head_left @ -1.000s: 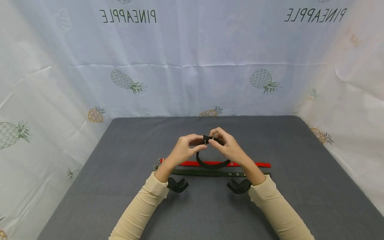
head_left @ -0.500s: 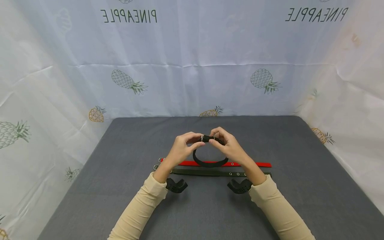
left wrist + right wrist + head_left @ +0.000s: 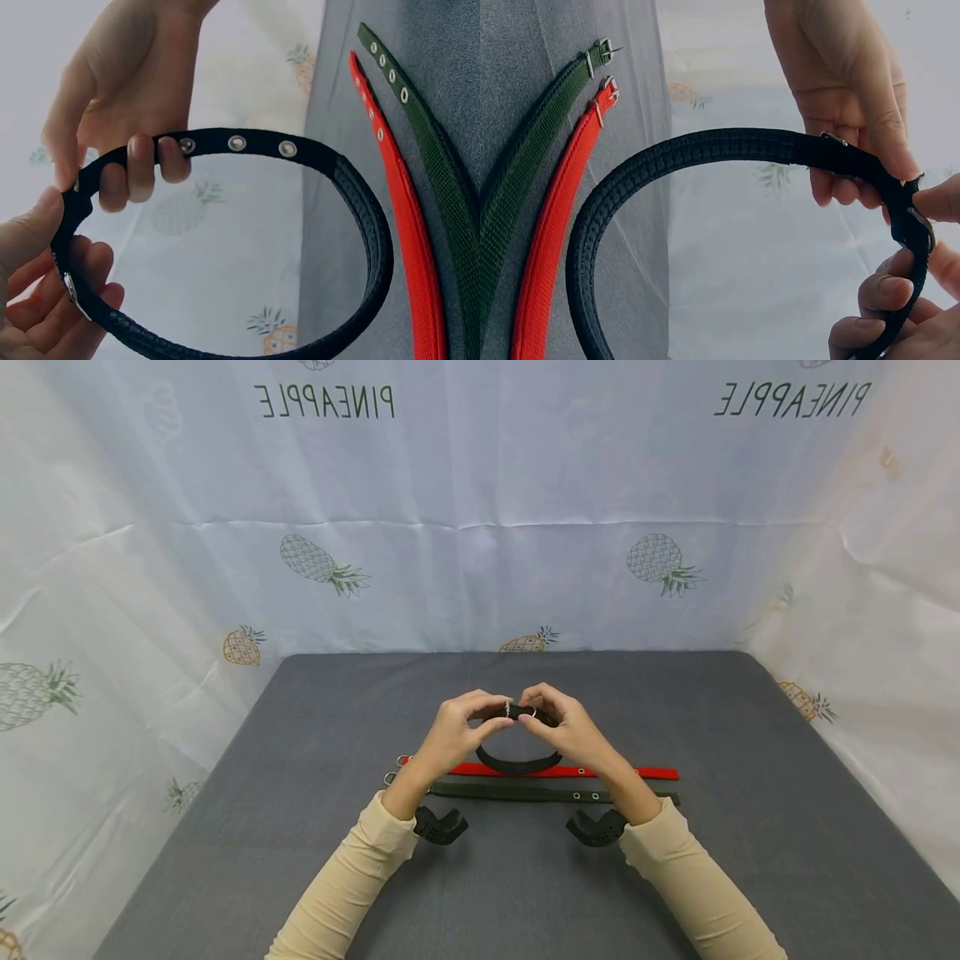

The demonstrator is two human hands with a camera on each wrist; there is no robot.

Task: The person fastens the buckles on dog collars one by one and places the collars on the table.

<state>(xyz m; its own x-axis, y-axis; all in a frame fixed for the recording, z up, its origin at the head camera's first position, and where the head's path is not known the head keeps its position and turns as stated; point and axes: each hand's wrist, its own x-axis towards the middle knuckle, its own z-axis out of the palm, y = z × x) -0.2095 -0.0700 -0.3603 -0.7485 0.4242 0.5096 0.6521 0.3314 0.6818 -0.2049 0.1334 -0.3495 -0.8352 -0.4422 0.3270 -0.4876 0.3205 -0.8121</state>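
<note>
A black collar (image 3: 517,767) is held up above the table, bent into a loop between the two hands. My left hand (image 3: 459,727) pinches it near its metal fittings; one metal fitting (image 3: 73,292) shows by the fingers in the left wrist view. My right hand (image 3: 566,724) grips the other strap part, which carries metal eyelets (image 3: 237,142). Both hands' fingertips nearly meet where the ends overlap. In the right wrist view a metal buckle (image 3: 921,225) sits between the thumbs. Whether the strap end is through it cannot be told.
On the grey table (image 3: 337,727) a red collar (image 3: 465,769) and a dark green collar (image 3: 487,792) lie straight, side by side, buckle ends to the left. Black perforated pieces (image 3: 441,827) sit by both wrists. A pineapple-print cloth (image 3: 480,585) hangs behind.
The collar's loop has shifted a little left and rises slightly. My right hand has come slightly left, closer to the left hand. Both hands keep hold of the collar.
</note>
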